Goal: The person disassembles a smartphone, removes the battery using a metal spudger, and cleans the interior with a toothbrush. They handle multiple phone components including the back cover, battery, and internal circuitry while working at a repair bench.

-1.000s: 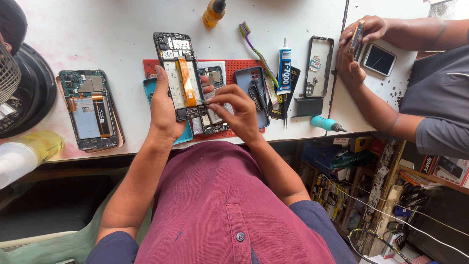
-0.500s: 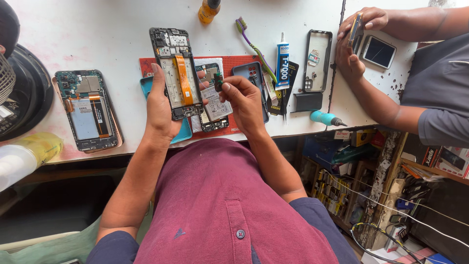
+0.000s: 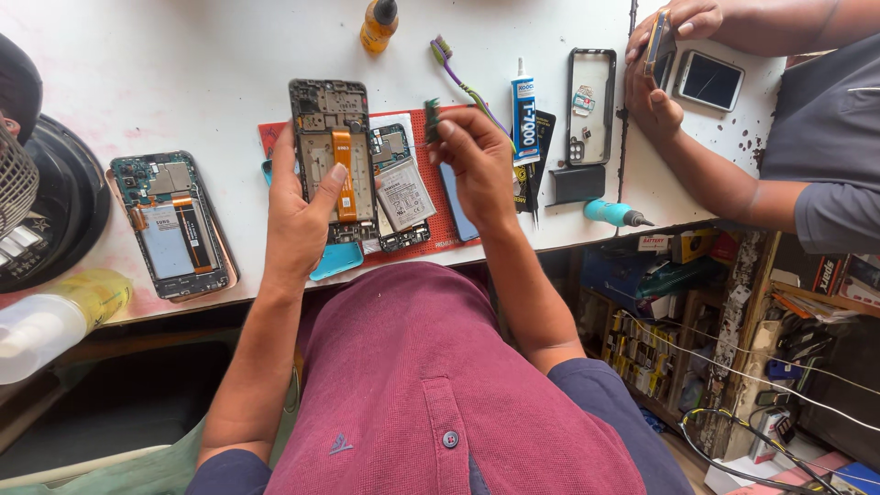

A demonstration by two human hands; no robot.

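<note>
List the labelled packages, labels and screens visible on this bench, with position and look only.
Glue tube: lying right of the red mat, slim, white cap, blue-and-white label.
Battery: on the opened phone beside the right hand, grey-white printed label.
Phone screen: far right by another person's hands, dark, white-framed.
Dropper bottle: top edge, orange, black cap.

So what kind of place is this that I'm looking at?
Most likely a phone repair bench. The left hand holds an opened phone, another opened phone lies on the white table, and a glue tube stands by.
</note>
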